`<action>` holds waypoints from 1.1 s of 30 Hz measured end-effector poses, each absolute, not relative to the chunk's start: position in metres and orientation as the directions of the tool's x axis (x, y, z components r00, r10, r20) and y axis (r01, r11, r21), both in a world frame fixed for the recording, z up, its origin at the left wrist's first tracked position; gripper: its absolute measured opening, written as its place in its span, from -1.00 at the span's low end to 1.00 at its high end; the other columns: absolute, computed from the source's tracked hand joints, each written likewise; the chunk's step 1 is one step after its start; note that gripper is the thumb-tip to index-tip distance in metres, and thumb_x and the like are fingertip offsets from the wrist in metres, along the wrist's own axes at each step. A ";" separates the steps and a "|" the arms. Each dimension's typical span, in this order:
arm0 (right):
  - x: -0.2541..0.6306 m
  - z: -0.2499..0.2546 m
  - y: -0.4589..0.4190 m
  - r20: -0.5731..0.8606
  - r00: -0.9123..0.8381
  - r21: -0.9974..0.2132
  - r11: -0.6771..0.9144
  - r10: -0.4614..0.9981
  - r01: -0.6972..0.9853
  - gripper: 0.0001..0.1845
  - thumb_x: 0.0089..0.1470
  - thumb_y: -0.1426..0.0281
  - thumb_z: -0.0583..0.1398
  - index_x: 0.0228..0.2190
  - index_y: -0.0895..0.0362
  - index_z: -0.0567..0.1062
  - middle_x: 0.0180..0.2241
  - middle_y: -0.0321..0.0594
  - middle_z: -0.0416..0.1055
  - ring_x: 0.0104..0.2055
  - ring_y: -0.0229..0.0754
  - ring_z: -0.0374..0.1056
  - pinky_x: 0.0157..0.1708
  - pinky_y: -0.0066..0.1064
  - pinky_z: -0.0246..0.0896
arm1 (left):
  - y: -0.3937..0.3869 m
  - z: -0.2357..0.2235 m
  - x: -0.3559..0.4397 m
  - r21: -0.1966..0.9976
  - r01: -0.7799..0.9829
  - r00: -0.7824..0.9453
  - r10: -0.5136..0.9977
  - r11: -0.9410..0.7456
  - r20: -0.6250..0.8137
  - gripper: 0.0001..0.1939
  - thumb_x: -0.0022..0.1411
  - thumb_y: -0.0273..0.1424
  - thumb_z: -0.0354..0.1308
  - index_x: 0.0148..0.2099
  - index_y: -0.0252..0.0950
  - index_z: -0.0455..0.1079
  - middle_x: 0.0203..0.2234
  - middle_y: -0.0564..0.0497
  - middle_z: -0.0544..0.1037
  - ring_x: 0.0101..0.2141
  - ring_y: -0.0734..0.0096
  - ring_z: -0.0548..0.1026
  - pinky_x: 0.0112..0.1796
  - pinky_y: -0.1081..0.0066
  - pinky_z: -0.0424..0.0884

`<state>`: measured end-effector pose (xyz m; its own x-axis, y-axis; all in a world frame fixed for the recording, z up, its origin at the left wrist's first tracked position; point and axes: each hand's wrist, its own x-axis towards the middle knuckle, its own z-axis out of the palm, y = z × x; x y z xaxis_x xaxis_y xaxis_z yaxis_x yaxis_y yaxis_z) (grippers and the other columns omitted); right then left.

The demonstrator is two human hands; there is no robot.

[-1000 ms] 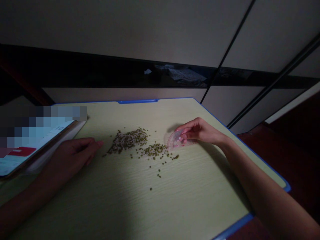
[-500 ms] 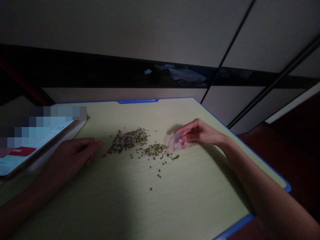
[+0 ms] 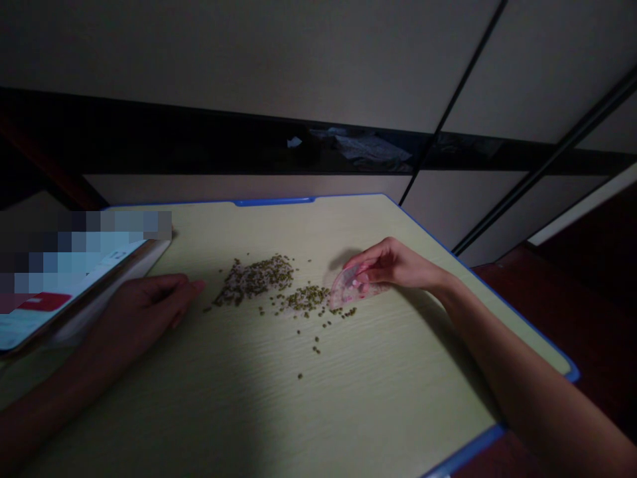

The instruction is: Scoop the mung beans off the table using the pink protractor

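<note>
If the protractor (image 3: 346, 292) in the middle right of the frame is pushed too quickly, I think its thin edge could throw seeds (image 3: 304, 299) across the smooth table (image 3: 209, 405), because they are small and loose. If it tilts up, some seeds could perhaps slip under it. The small pile lies just beside the big pile (image 3: 256, 277) near the centre, so a wide sweep could mix the two. The right hand (image 3: 395, 265) is holding the protractor in a pinch, with its back up and its forearm coming from the lower right. The left hand (image 3: 142, 309) rests in the left of the frame, in front of the screen (image 3: 104, 262), with its fingers curled and narrow, pointing to the big pile but apart from it; I cannot tell if it is fully closed.
</note>
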<state>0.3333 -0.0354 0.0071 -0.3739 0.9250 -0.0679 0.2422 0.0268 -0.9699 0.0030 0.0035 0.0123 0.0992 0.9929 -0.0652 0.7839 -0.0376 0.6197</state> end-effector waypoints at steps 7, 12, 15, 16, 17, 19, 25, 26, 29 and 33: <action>0.323 0.011 -0.038 -0.040 -0.411 -0.952 0.090 0.911 0.292 -0.74 -0.10 0.58 0.22 -0.28 0.27 0.56 -0.54 -0.23 0.49 -0.53 -0.29 0.41 -0.46 -0.44 0.32 | 0.006 0.012 0.001 0.617 0.786 0.107 0.992 -0.043 -0.066 -0.60 -0.16 -0.01 -0.13 -0.76 -0.19 0.06 -0.82 0.14 0.16 -0.68 0.46 0.18 -0.57 0.43 0.11; 0.327 0.010 -0.037 -0.046 -0.415 -0.945 0.094 0.909 0.312 -0.73 -0.09 0.52 0.23 -0.26 0.26 0.56 -0.54 -0.22 0.49 -0.51 -0.27 0.41 -0.47 -0.45 0.30 | 0.005 0.011 0.000 0.609 0.792 0.095 0.993 -0.033 -0.069 -0.64 -0.18 -0.04 -0.11 -0.75 -0.19 0.09 -0.82 0.14 0.17 -0.68 0.46 0.18 -0.58 0.44 0.10; 0.334 0.006 -0.034 -0.040 -0.387 -0.958 0.075 0.921 0.277 -0.73 -0.09 0.50 0.24 -0.25 0.25 0.56 -0.54 -0.24 0.48 -0.53 -0.30 0.40 -0.49 -0.46 0.28 | 0.005 0.009 0.000 0.609 0.792 0.097 0.994 -0.042 -0.056 -0.63 -0.18 -0.04 -0.11 -0.76 -0.20 0.07 -0.83 0.15 0.15 -0.69 0.47 0.17 -0.58 0.44 0.11; 0.336 0.005 -0.033 -0.039 -0.371 -0.962 0.066 0.928 0.266 -0.73 -0.09 0.50 0.24 -0.26 0.24 0.56 -0.55 -0.25 0.48 -0.54 -0.31 0.39 -0.49 -0.46 0.28 | 0.005 0.009 0.000 0.610 0.791 0.103 0.993 -0.050 -0.052 -0.62 -0.18 -0.04 -0.11 -0.76 -0.20 0.07 -0.83 0.15 0.15 -0.69 0.47 0.17 -0.57 0.44 0.11; 0.338 0.005 -0.033 -0.037 -0.355 -0.964 0.061 0.934 0.260 -0.74 -0.09 0.50 0.24 -0.26 0.24 0.56 -0.56 -0.26 0.48 -0.55 -0.31 0.39 -0.49 -0.47 0.28 | 0.006 0.009 0.000 0.609 0.791 0.103 0.994 -0.052 -0.049 -0.63 -0.18 -0.04 -0.10 -0.76 -0.20 0.07 -0.83 0.15 0.15 -0.69 0.47 0.16 -0.58 0.44 0.10; 0.339 0.005 -0.032 -0.026 -0.325 -0.962 0.064 0.945 0.264 -0.74 -0.10 0.50 0.24 -0.27 0.24 0.56 -0.57 -0.27 0.48 -0.56 -0.33 0.37 -0.50 -0.47 0.27 | 0.007 0.009 0.000 0.610 0.791 0.099 0.993 -0.042 -0.060 -0.64 -0.18 -0.05 -0.09 -0.74 -0.20 0.08 -0.82 0.15 0.15 -0.69 0.48 0.16 -0.58 0.44 0.10; 0.335 0.006 -0.033 -0.012 -0.295 -0.951 0.080 0.955 0.299 -0.73 -0.10 0.50 0.24 -0.26 0.26 0.55 -0.60 -0.27 0.48 -0.58 -0.33 0.35 -0.53 -0.49 0.23 | 0.004 0.013 0.001 0.612 0.789 0.119 0.991 -0.061 -0.055 -0.63 -0.11 -0.08 -0.12 -0.74 -0.20 0.05 -0.81 0.15 0.15 -0.68 0.47 0.17 -0.57 0.43 0.11; 0.334 0.005 -0.033 -0.012 -0.297 -0.951 0.081 0.955 0.299 -0.72 -0.09 0.50 0.24 -0.25 0.26 0.55 -0.60 -0.27 0.48 -0.58 -0.33 0.35 -0.53 -0.49 0.23 | 0.004 0.013 0.001 0.611 0.789 0.113 0.992 -0.060 -0.049 -0.64 -0.11 -0.09 -0.12 -0.74 -0.20 0.06 -0.81 0.15 0.15 -0.68 0.46 0.17 -0.57 0.43 0.11; 0.334 0.005 -0.033 -0.011 -0.310 -0.955 0.081 0.951 0.285 -0.72 -0.09 0.49 0.24 -0.24 0.26 0.55 -0.59 -0.26 0.48 -0.57 -0.33 0.36 -0.53 -0.50 0.24 | 0.003 0.013 0.001 0.613 0.789 0.095 0.994 -0.042 -0.054 -0.68 -0.13 -0.12 -0.11 -0.72 -0.20 0.08 -0.81 0.15 0.16 -0.68 0.47 0.18 -0.57 0.44 0.11; 0.337 0.005 -0.033 -0.025 -0.330 -0.962 0.067 0.944 0.266 -0.74 -0.11 0.50 0.25 -0.28 0.24 0.56 -0.57 -0.26 0.48 -0.56 -0.33 0.37 -0.52 -0.50 0.26 | 0.005 0.012 0.000 0.604 0.796 0.092 0.993 -0.028 -0.076 -0.74 -0.17 -0.16 -0.11 -0.71 -0.21 0.10 -0.79 0.14 0.20 -0.67 0.45 0.20 -0.57 0.44 0.11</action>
<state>0.3366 -0.0327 0.0051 -0.3299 0.9437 -0.0254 0.2661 0.0671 -0.9616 -0.0001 0.0046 0.0116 0.0922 0.9928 -0.0759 0.7963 -0.0278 0.6043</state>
